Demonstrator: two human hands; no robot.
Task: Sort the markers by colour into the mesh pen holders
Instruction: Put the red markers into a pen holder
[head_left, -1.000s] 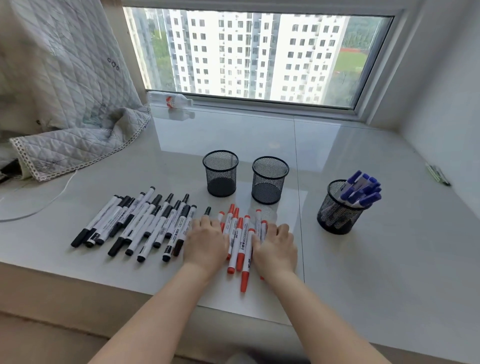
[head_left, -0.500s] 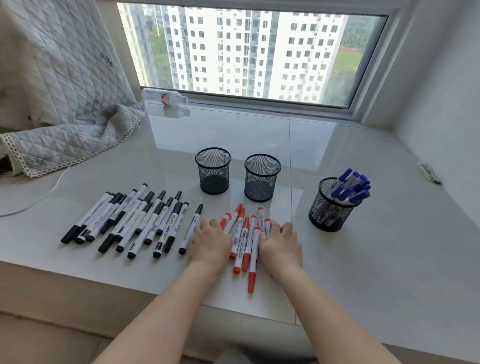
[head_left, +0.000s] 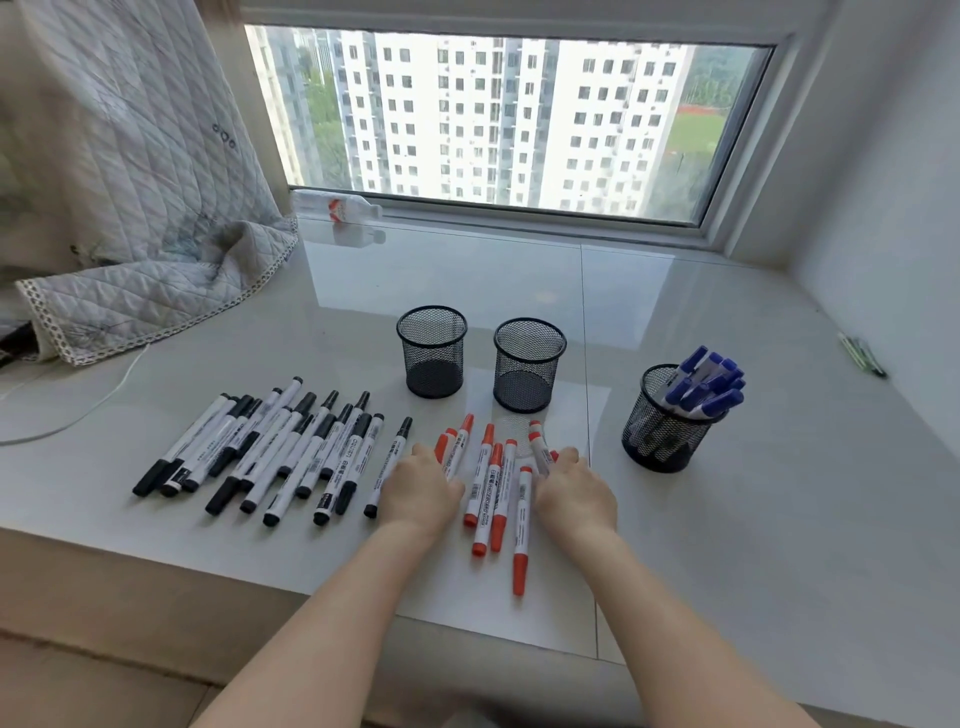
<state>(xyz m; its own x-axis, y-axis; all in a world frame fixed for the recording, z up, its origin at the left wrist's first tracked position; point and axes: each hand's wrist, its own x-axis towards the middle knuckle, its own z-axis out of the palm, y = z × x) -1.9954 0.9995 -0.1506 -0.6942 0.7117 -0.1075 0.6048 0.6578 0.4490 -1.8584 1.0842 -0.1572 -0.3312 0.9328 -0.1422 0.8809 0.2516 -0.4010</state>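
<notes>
Both hands rest palm-down on the tabletop (head_left: 727, 545), left hand (head_left: 422, 491) and right hand (head_left: 574, 493) flanking the red markers (head_left: 488, 493), fingers extended, gripping nothing; evidently corralling the cluster for pickup. The middle mesh holder (head_left: 529, 366) stands empty just behind the red markers.

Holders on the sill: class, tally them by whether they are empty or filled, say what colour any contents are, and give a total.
Empty holders: 2
Filled holder, with blue markers: 1
Total: 3
</notes>
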